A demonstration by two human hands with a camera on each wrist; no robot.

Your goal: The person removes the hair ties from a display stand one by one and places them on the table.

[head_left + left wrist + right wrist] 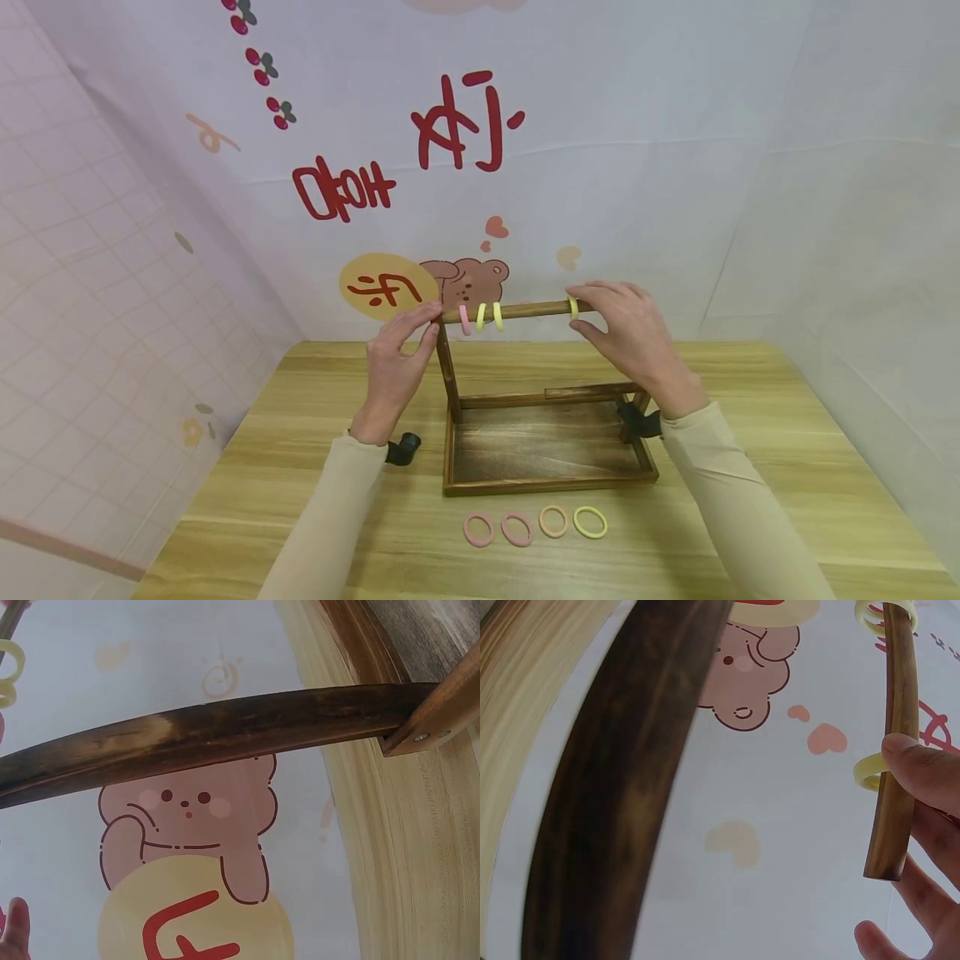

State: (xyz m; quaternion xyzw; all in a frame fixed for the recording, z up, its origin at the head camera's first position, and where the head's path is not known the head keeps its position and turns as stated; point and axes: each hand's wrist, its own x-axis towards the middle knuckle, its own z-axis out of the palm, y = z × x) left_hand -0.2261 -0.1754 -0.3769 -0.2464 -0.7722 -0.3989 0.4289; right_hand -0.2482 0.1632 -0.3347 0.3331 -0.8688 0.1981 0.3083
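Observation:
A brown wooden rod [532,310] spans level above a dark wooden stand, carrying a pink ring [464,320] and two pale yellow rings [481,317] toward its left. My left hand [395,367] pinches the rod's left end, by the top of the upright post [447,371]; in the left wrist view only a fingertip [16,922] shows low at the edge. Near the other end, my right hand [633,337] pinches another yellow ring [868,772] encircling the rod. In the right wrist view the thumb [915,766] lies over that ring and rod, whose cut end pokes out below.
The stand's tray base [551,486] sits on the wood-grain table [337,533]. In front of it lie two pink rings [478,530], an orange ring [553,522] and a yellow ring [590,522] in a row. A printed white sheet [637,192] hangs behind.

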